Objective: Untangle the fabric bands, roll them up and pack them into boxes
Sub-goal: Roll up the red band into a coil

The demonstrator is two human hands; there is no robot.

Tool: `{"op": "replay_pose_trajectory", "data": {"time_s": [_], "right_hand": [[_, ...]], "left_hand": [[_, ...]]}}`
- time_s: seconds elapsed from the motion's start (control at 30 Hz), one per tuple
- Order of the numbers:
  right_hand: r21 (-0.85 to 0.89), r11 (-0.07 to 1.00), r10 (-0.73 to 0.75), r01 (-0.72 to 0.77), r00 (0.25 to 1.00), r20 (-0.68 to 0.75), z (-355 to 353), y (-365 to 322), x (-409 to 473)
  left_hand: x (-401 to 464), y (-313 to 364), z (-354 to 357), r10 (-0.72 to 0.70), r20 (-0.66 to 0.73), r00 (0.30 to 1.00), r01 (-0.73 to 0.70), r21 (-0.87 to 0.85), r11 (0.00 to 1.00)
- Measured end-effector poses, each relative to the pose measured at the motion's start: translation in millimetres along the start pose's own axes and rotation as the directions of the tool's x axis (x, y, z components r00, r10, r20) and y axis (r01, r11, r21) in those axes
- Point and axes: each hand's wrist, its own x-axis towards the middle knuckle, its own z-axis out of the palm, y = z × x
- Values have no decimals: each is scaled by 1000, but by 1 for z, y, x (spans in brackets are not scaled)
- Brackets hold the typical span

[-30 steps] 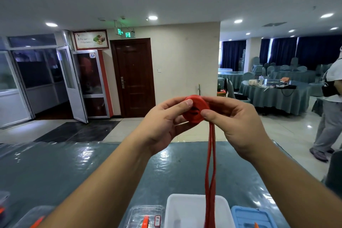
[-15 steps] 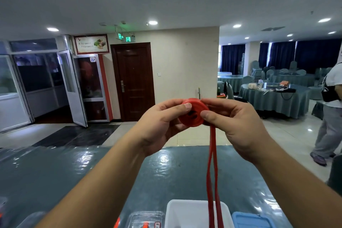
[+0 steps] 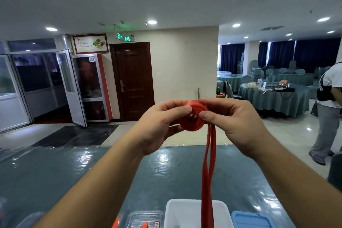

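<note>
Two bare hands are raised in front of the camera, pinching a tightly wound red fabric band roll (image 3: pixel 193 116) between them, well above a table. The left hand (image 3: pixel 161 126) closes on the roll's left side, its thumb pressed flat across the upper face and its other fingers curled behind. The right hand (image 3: pixel 233 122) closes on the right side, thumb tip on the face near the middle and index finger arched over the top edge. The roll faces the camera as a flat disc with a few small dark gaps at its centre. From its lower right edge, just under the right thumb, two loose strands of the same red band (image 3: pixel 208 172) hang straight down side by side, nearly touching, and run out of view at the bottom edge. They pass in front of an open white rectangular plastic tray (image 3: pixel 177 211) that sits at the near edge of the table. Just left of the tray is a clear plastic box (image 3: pixel 144 218) with something red inside, and just right of it a light blue plastic lid or box (image 3: pixel 249 219). All three rest on a table covered in glossy teal plastic sheeting (image 3: pixel 74 168). Beyond the table is a tiled hall with a dark brown wooden door (image 3: pixel 134 79) and round tables draped in teal cloth (image 3: pixel 273 98). A person in a white top and grey trousers (image 3: pixel 327 113) stands at the far right.
</note>
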Motion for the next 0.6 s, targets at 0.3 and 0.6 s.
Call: {"op": "replay_pose_trajectory", "data": {"time_s": [0.3, 0.6], "right_hand": [[102, 993, -48, 58, 994, -97, 7, 6, -5], [-123, 992, -18, 27, 997, 73, -6, 1, -1]], "left_hand": [[2, -7, 1, 13, -36, 999, -17, -102, 995], [5, 5, -4, 37, 27, 999, -42, 213, 976]]}}
